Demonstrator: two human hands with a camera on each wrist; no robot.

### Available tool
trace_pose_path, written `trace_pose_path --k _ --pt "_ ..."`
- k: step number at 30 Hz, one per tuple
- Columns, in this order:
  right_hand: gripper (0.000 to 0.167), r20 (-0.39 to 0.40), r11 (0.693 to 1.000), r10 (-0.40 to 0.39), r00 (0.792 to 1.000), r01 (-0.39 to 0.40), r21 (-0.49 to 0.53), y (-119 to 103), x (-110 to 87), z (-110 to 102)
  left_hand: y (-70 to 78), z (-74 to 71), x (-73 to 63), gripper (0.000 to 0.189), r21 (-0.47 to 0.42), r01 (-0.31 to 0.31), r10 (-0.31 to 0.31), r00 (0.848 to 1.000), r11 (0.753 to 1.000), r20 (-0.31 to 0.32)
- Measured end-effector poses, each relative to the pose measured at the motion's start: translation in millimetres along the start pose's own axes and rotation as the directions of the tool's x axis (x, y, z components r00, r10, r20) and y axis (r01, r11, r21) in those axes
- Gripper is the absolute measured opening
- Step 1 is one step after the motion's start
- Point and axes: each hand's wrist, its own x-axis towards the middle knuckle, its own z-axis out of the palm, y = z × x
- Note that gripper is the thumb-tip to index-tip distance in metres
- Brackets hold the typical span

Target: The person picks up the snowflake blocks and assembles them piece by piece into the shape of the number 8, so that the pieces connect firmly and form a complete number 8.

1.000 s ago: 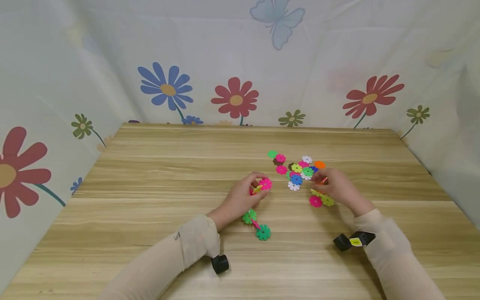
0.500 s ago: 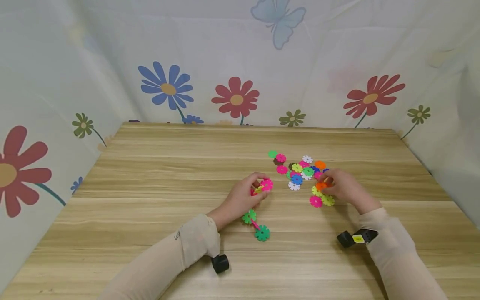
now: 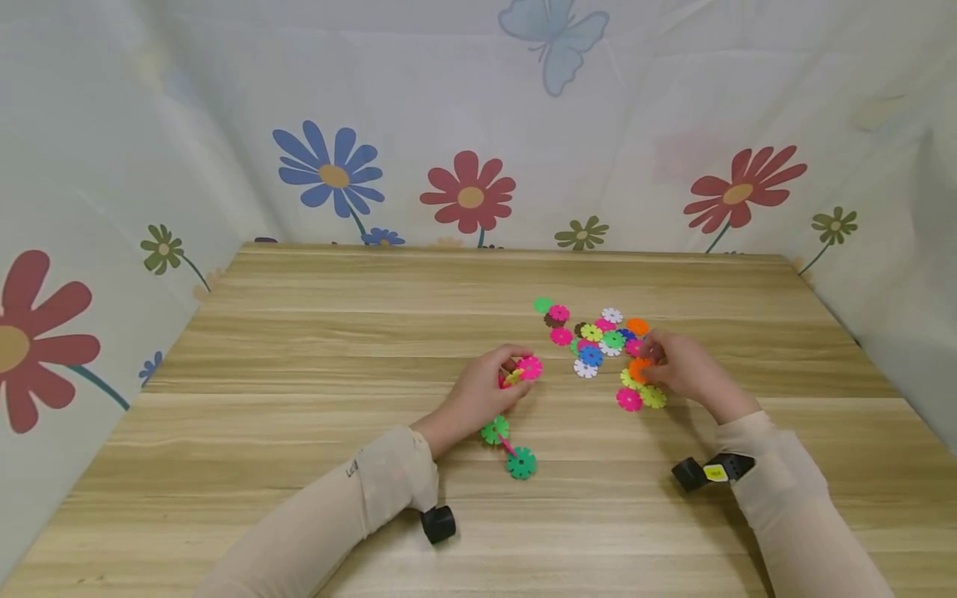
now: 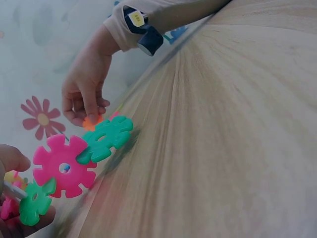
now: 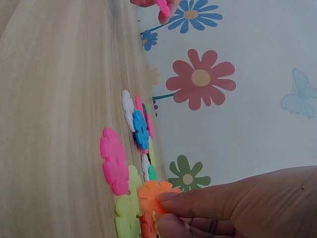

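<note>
My left hand (image 3: 484,386) grips a chain of interlocking snowflake discs. A pink disc (image 3: 530,368) stands out at its fingertips. From beneath the hand the chain trails toward me, through a green disc (image 3: 495,430) to a darker green disc (image 3: 521,463) at the end. The left wrist view shows a large pink disc (image 4: 64,166) slotted between green ones. At the right of the loose pile, my right hand (image 3: 684,370) pinches an orange disc (image 5: 152,196), thumb laid over its face. Yellow discs (image 5: 128,213) and a pink disc (image 5: 114,161) lie just under and beside it.
Loose discs in several colours spread over the wooden table (image 3: 336,332), among them a blue disc (image 3: 591,355), a white disc (image 3: 586,369) and another orange disc (image 3: 637,326). A flower-printed cloth (image 3: 598,149) hangs behind the table and along its sides.
The right hand has shifted slightly right, and the orange disc at its fingertips shows more fully, as does a pink disc beside it. The left hand keeps its grip on the chain, nearly still.
</note>
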Motion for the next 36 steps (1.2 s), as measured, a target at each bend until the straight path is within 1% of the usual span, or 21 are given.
trace_pose_path --k 7,11,14,17,21,24,26,30,34,36 --pt "0.017 -0.041 0.996 -0.027 0.999 0.030 0.083 -11.1 -3.8 0.1 -1.1 -1.3 -0.2 0.043 -0.015 0.007 -0.007 1.000 1.000 0.007" --pt "0.017 -0.076 0.991 -0.031 0.997 0.041 0.128 -18.7 -5.3 2.3 -1.9 -1.3 -0.2 0.042 0.008 -0.005 0.005 1.000 1.000 -0.002" --pt "0.017 -0.118 0.986 -0.052 0.992 0.070 0.152 -23.2 -5.8 6.2 -1.7 -1.1 -0.2 0.042 0.030 -0.015 0.015 1.000 0.999 -0.009" --pt "0.016 -0.166 0.976 -0.096 0.981 0.125 0.177 -29.2 -6.0 11.3 -1.4 -0.7 0.2 0.042 0.045 -0.016 0.017 1.000 0.999 -0.015" --pt "0.015 -0.222 0.964 -0.169 0.960 0.208 0.165 -39.6 -7.2 18.9 -1.3 -0.2 0.8 0.041 0.056 -0.009 0.010 1.000 0.998 -0.017" --pt "0.014 -0.248 0.963 -0.190 0.950 0.229 0.141 -47.0 -8.6 24.5 -0.7 -0.2 0.5 0.040 0.060 -0.001 0.001 1.000 0.998 -0.012" --pt "0.014 -0.256 0.963 -0.189 0.948 0.230 0.141 -51.7 -9.7 28.1 0.1 -0.2 0.1 0.040 0.055 0.003 -0.002 1.000 0.998 -0.009" --pt "0.015 -0.244 0.958 -0.182 0.952 0.228 0.174 -60.5 -11.5 35.1 1.0 0.2 0.1 0.039 0.059 -0.006 0.006 1.000 0.998 -0.002" --pt "0.015 -0.226 0.943 -0.197 0.954 0.248 0.222 -67.3 -12.6 41.6 1.0 1.0 0.9 0.039 0.068 -0.018 0.018 1.000 0.998 0.003" --pt "0.015 -0.233 0.938 -0.210 0.950 0.263 0.226 -70.0 -13.2 44.1 1.4 1.4 1.0 0.040 0.070 -0.022 0.021 1.000 0.997 0.005"
